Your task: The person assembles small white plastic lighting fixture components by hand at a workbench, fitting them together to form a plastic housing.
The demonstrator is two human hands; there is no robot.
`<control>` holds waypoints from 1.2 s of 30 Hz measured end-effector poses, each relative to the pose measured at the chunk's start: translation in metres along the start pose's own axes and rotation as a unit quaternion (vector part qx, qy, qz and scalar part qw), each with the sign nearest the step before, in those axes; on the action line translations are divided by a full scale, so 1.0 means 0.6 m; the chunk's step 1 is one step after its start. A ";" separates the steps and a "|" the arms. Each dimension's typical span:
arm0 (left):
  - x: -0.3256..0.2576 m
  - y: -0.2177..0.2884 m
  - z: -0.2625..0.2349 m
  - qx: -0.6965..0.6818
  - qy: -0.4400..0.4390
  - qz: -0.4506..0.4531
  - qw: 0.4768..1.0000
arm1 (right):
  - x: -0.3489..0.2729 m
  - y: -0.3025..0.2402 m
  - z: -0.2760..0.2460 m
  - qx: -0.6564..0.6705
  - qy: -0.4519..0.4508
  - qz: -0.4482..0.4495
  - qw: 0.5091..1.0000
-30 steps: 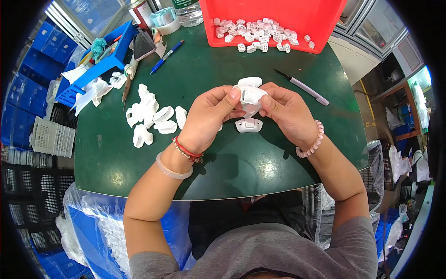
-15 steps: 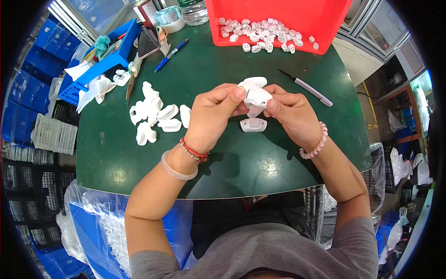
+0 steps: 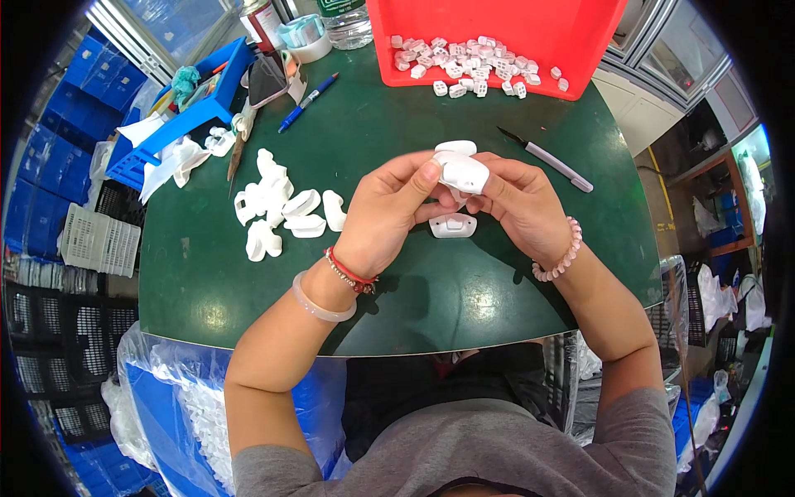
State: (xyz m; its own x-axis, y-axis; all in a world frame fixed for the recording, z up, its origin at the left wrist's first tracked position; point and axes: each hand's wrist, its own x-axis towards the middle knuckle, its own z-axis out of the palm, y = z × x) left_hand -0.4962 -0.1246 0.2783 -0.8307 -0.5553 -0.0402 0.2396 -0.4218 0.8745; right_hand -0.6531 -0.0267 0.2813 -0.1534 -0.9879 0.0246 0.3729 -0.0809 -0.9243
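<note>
Over the middle of the green table, my left hand (image 3: pixel 392 199) and my right hand (image 3: pixel 523 203) together pinch a small white plastic shell part (image 3: pixel 464 172) between thumbs and fingers. Its smooth rounded side is turned up, with a small hole near the right end; fingers cover its underside. Just beyond it lies a white oval piece (image 3: pixel 455 148), partly hidden. On the near side, a white plastic piece with a raised middle and holes at both ends (image 3: pixel 453 225) rests on the table. Left of my left hand sits a loose pile of white curved plastic parts (image 3: pixel 273 195).
A red bin (image 3: pixel 505 33) at the back holds many small white pieces. A craft knife (image 3: pixel 559 166) lies to the right, a blue pen (image 3: pixel 308 103) at back left. Beyond the pile stand scissors (image 3: pixel 238 149) and a blue tray (image 3: pixel 217 99). The green table (image 3: pixel 464 298) has a curved front edge.
The held shell part has turned slightly, showing more of its smooth rounded side. Both hands stay close together in nearly the same place, fingers shifted a little.
</note>
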 end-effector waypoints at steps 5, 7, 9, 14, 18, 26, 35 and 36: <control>-0.002 0.006 0.017 0.110 0.058 0.066 0.990 | -0.002 -0.001 -0.007 -0.088 0.013 -0.057 0.994; 0.000 -0.003 0.011 0.186 0.035 0.136 0.972 | -0.002 0.001 -0.008 -0.088 0.013 -0.059 0.994; 0.002 -0.010 0.002 0.260 0.012 0.204 0.944 | -0.002 0.001 -0.006 -0.088 0.013 -0.061 0.994; 0.003 -0.005 -0.002 0.398 0.043 0.271 0.875 | 0.000 -0.006 0.000 0.003 0.002 -0.022 1.000; -0.002 0.006 0.005 0.476 0.052 0.303 0.824 | -0.005 -0.005 0.004 -0.006 0.004 -0.041 0.999; 0.003 -0.006 0.003 0.516 0.082 0.363 0.772 | -0.003 0.000 -0.001 -0.096 0.001 -0.056 0.994; 0.002 -0.006 0.004 0.500 0.079 0.344 0.791 | 0.000 -0.002 -0.004 -0.088 -0.023 -0.065 0.994; 0.002 -0.006 0.004 0.500 0.079 0.344 0.791 | 0.000 -0.002 -0.005 -0.088 -0.023 -0.065 0.994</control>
State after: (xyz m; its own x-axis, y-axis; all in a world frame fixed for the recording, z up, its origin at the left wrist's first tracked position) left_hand -0.4992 -0.1221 0.2760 -0.5842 -0.5236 0.6201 0.0239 0.7526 0.6580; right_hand -0.6563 -0.0260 0.2811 -0.1467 -0.9759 0.1613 0.1870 -0.1875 -0.9643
